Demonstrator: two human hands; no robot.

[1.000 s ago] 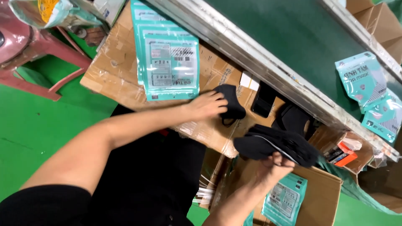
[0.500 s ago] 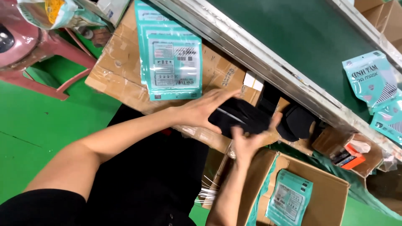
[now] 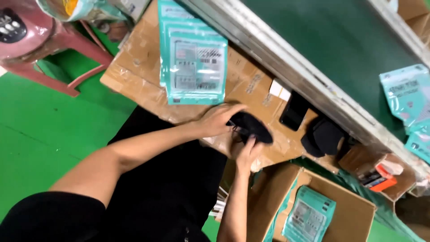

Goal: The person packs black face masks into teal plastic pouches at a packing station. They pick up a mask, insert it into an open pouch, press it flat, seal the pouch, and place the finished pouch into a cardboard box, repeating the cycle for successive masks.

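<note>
The left hand [image 3: 219, 120] is reaching in from the left on a bare, outstretched forearm, fingers curled closed, while the right hand [image 3: 247, 150] is rising from near, fingers pinched together.

Matt black cloth piece [image 3: 251, 127] — on rough brown cardboard [image 3: 148, 71]; glossy teal plastic pouches [image 3: 193, 58] — smooth.

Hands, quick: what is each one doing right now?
Left hand: closed on the flat black fabric piece on the cardboard work surface.
Right hand: gripping that same piece from below.
</note>
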